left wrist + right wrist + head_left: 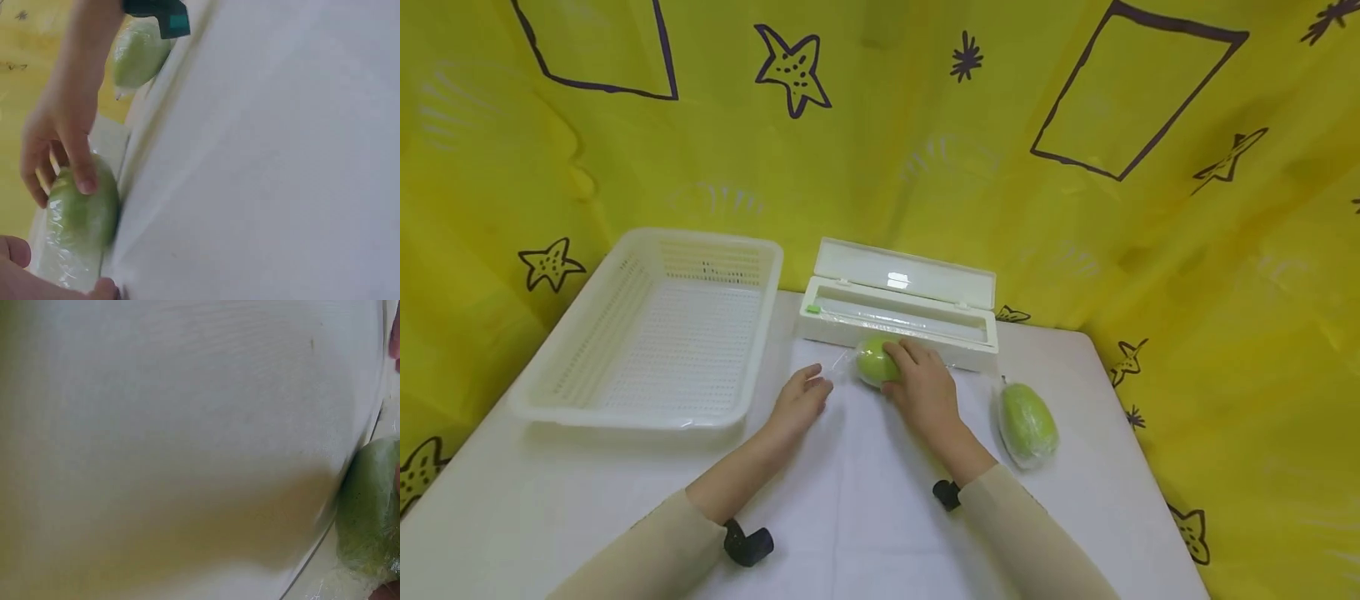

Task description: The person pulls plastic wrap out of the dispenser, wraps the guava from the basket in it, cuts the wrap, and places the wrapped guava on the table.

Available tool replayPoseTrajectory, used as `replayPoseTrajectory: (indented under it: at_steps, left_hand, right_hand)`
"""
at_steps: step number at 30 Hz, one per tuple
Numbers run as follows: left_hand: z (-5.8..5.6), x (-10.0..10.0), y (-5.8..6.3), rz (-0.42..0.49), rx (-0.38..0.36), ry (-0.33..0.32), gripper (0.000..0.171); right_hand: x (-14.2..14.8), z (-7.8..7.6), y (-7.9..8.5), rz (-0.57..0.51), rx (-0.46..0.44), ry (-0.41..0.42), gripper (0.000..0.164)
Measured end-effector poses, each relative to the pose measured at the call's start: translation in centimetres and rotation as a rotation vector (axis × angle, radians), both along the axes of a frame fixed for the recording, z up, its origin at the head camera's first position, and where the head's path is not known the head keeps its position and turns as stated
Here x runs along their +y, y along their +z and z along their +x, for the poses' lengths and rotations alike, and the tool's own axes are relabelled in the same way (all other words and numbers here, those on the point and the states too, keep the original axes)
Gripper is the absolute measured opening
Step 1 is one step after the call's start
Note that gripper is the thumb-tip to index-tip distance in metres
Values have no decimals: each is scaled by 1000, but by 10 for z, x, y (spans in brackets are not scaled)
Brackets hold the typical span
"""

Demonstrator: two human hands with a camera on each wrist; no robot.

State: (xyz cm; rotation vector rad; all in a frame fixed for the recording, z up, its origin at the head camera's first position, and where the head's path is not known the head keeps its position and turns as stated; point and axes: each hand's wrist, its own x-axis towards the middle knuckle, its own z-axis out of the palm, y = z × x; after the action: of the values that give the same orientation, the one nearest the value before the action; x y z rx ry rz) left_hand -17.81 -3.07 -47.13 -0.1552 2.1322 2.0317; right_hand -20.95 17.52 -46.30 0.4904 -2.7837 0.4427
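Observation:
A plump, oblong green fruit (872,362) in clear plastic film lies against the front of a long white box (898,341). My right hand (922,390) grips its right end, thumb on the near side and fingers over the top. The film (65,265) spreads loosely past the fruit's other end. Just left of that film is my left hand (797,404), its thumb and fingers apart. A second film-wrapped green fruit (1028,421) lies to the right of my right forearm. The right wrist view catches only part of the held fruit (369,512) and some fingertips.
The white box's hinged lid (910,277) stands up, and inside lies a roll of film (898,319) with a green slider at its left end. A white perforated basket (756,333) occupies the table's left side. Behind the white table (865,517) hangs a yellow patterned curtain (865,150).

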Motion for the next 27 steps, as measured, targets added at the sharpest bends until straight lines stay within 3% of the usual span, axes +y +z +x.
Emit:
replayPoseTrajectory:
  at_steps: [2, 5, 8, 11, 13, 17, 21, 24, 27]
  left_hand:
    - [-2, 1, -1, 95, -102, -20, 59]
    - [-12, 6, -4, 118, -72, -60, 57]
    - [-23, 16, -3, 38, 26, -96, 55]
    - [-29, 29, -2, -109, 112, -118, 57]
    - [-33, 35, -1, -178, 127, -122, 60]
    - [-43, 42, -2, -265, 198, -52, 52]
    - [-52, 47, -6, -347, 335, 33, 37]
    - [-54, 48, -9, -407, 410, 83, 29]
    - [-52, 48, -10, -449, 466, 85, 25]
  right_hand:
    - [2, -1, 2, 1, -1, 8, 65]
    - [1, -1, 5, 7, 7, 16, 64]
    - [-1, -1, 6, 30, 14, 27, 64]
    - [-1, -2, 6, 63, 23, 35, 65]
    - [0, -3, 6, 74, 30, 42, 65]
    - [2, -5, 8, 69, 35, 62, 63]
    - [3, -5, 9, 66, 25, 72, 63]
    - [3, -6, 9, 116, -7, 68, 67]
    - [1, -8, 11, 202, -33, 57, 70]
